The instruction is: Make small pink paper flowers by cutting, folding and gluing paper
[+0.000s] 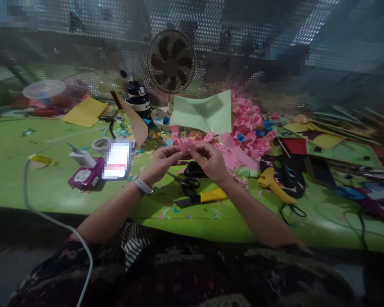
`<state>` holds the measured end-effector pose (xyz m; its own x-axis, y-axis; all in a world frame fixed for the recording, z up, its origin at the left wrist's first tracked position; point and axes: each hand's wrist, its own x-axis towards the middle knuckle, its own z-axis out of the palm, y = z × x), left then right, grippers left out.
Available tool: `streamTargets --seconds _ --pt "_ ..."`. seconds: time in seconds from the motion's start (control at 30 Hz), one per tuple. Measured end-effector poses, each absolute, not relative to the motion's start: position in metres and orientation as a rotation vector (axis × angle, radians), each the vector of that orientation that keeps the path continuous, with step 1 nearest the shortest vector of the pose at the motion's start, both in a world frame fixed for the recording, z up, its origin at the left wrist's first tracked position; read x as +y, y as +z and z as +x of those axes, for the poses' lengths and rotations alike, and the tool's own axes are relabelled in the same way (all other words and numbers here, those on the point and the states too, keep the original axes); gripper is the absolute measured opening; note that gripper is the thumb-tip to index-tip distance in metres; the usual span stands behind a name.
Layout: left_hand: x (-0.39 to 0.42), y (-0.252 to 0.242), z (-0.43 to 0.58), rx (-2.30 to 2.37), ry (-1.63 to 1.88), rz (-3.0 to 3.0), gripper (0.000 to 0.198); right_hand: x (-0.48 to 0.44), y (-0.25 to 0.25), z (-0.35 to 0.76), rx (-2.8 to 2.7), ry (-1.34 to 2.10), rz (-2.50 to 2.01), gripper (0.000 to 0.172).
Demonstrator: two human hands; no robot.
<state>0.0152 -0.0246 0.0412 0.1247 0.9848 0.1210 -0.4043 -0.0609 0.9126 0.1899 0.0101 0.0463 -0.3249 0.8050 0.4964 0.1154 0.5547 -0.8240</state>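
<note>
A small piece of pink paper (188,147) is pinched between my two hands, above the green table (54,194). My left hand (161,162) grips its left side with fingertips closed. On the other side, my right hand (211,161) holds the right edge between thumb and fingers. Below them lie black-handled scissors (191,184), a black object that looks like a stapler (195,169) and a knife with a yellow handle (213,195). Just behind, a big heap of pink folded paper pieces (246,119) spreads to the right.
A fan (171,62), a dark bottle (137,100) and a pale green sheet (203,111) stand at the back. Left are a lit phone (117,160), a purple power strip (85,177) and a trailing cable (26,183). A yellow glue gun (277,186) lies right.
</note>
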Motion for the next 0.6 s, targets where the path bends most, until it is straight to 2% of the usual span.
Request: streamTargets --seconds 0.27,0.6 --pt "-0.0238 0.0358 0.0150 0.806 1.310 1.107 0.031 0.0160 0.0476 0.1943 -1.817 0.928 -0.847 0.039" --pt "-0.0258 0.0407 0.0189 0.853 1.275 1.196 0.035 0.0155 0.0523 0.1972 -1.881 0.837 -0.902 0.038"
